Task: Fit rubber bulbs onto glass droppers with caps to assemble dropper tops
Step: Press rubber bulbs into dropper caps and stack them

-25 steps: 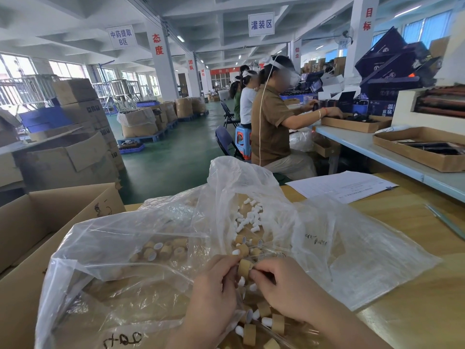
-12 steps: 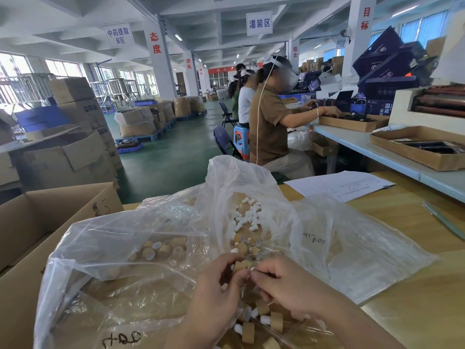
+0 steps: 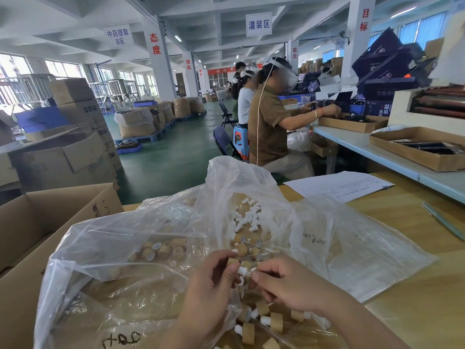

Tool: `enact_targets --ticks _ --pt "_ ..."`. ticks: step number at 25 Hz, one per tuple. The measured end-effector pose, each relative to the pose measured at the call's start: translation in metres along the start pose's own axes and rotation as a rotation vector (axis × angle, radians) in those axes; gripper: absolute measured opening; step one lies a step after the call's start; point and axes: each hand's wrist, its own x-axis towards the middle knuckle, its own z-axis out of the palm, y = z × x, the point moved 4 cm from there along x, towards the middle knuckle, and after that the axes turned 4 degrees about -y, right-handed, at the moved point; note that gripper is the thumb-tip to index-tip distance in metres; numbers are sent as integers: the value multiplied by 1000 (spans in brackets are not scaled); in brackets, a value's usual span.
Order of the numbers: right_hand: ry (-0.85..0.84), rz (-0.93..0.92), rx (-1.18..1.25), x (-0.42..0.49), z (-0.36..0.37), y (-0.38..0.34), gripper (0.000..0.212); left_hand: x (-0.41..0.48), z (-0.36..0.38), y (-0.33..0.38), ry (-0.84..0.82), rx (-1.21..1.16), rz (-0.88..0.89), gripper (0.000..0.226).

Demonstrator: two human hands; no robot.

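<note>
My left hand [image 3: 211, 285] holds a tan cap [image 3: 232, 262] with a white rubber bulb [image 3: 242, 271] at its end. My right hand [image 3: 284, 283] pinches the clear glass dropper tube [image 3: 247, 273] against that bulb. Both hands hover over an open clear plastic bag [image 3: 141, 248]. Loose white rubber bulbs [image 3: 247, 216] lie in a heap farther back in the bag. Several tan caps [image 3: 163, 249] lie under the plastic to the left. Assembled dropper tops [image 3: 266, 321] with tan caps lie below my hands.
An open cardboard box [image 3: 37, 222] stands at my left. The wooden table [image 3: 415, 298] carries a sheet of paper [image 3: 337, 185] and a thin tool [image 3: 442, 220] at the right. Other people sit at a light bench [image 3: 364, 144] ahead.
The cap and bulb have shifted from between my fingertips toward my left hand. My right hand now pinches the glass tube at the bulb.
</note>
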Motion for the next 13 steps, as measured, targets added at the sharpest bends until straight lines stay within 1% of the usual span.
enact_targets --ticks 2,4,7,10,12,13 --pt "19 -17 -26 1 2 0 39 -2 4 1 -40 82 24 14" --pt "51 -31 -45 2 5 1 41 -5 8 2 -60 146 35 20" --pt "79 -52 -81 3 7 3 38 -4 9 0 -62 114 -4 22" --pt "125 -122 -108 2 7 1 27 -3 8 -1 -63 44 -25 15" --pt "185 -210 -146 -1 9 -6 15 -3 10 0 -68 7 -41 33" --pt "211 -245 -187 -2 11 -10 11 -3 13 -2 -86 10 -34 37"
